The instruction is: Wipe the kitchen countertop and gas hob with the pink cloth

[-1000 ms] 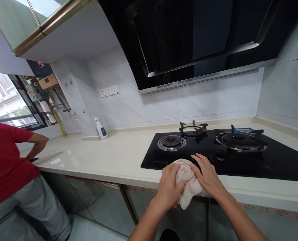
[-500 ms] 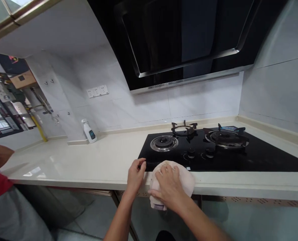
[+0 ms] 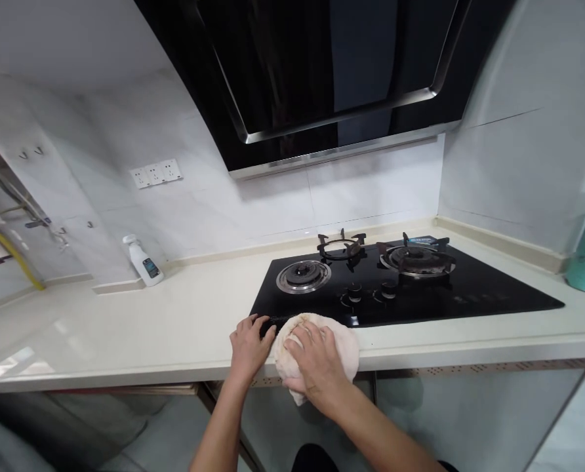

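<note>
Cloth (image 3: 344, 344) bunched under the right hand (image 3: 317, 367) at the front left of the cooktop (image 3: 425, 301), overlapping its near edge and drooping past the rim of the counter (image 3: 420, 346). Grasped from above, in a bent-fingered grip. Left hand (image 3: 248, 347) at the cooktop's front-left corner, seemingly empty; cannot tell whether pressing on it. Step in hand, probably: wiping along the cooktop's near edge. Next, would call for firm, even pressure and a slide along that edge, short of the knobs (image 3: 354, 294).

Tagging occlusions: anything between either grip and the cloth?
Nothing visible. The right grip lies directly on the cloth; the left grip is just beside it, at the front left corner of the hob, no object showing between.
</note>
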Available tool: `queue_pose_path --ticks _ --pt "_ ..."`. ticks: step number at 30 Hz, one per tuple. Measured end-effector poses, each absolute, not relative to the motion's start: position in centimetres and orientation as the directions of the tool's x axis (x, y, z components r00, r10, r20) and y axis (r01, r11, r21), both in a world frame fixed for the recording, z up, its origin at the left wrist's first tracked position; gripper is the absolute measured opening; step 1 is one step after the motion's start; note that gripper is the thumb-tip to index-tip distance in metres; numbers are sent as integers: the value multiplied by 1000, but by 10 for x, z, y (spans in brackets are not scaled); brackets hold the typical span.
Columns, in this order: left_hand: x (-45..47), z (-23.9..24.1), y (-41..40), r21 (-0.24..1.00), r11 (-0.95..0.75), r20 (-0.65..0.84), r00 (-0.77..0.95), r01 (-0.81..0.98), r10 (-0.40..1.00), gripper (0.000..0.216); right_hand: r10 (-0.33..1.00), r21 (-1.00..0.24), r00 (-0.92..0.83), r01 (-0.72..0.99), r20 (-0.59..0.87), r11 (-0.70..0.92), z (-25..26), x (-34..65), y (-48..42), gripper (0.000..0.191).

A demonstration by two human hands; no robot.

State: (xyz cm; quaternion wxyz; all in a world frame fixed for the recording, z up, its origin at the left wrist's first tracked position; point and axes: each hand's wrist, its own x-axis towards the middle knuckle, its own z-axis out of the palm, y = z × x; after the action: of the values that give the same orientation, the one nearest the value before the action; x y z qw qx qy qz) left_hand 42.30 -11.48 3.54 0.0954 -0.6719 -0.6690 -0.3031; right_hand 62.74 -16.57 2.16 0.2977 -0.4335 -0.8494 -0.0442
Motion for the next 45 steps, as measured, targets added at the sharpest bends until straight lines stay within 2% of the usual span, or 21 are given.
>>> queue_pose_path --ticks 7,13,17,23,27,30,35,37,40,45 --pt "423 40 -114 193 -21 477 -75 981 875 36 623 -128 -361 790 694 600 -4 672 -167 70" --pt "422 41 -113 165 8 458 -84 986 885 38 611 -129 -237 860 755 494 -18 749 -175 61" --pt "422 43 -113 156 25 443 -93 987 892 39 649 -115 -166 923 742 367 -25 808 -181 58" --pt "422 42 -112 141 35 437 -94 989 894 40 699 -147 63 987 712 60 -38 907 -189 65" --pt "424 43 -113 141 33 436 -92 989 895 41 702 -130 83 991 708 14 -40 944 -198 58" --pt "425 44 -113 151 37 430 -99 988 897 42 708 -113 72 993 702 12 -38 948 -202 53" --pt "425 45 -114 161 30 427 -97 987 899 45 715 -82 55 997 697 2 -37 933 -198 70" --pt "425 45 -113 157 31 429 -97 987 898 45 713 -79 59 997 698 -5 -35 919 -196 68" --pt "424 43 -113 146 37 436 -98 989 895 46 718 -110 92 994 690 -23 -34 884 -196 61" --pt "422 42 -111 140 38 444 -97 989 891 44 758 -135 49 990 650 51 -32 800 -185 65"
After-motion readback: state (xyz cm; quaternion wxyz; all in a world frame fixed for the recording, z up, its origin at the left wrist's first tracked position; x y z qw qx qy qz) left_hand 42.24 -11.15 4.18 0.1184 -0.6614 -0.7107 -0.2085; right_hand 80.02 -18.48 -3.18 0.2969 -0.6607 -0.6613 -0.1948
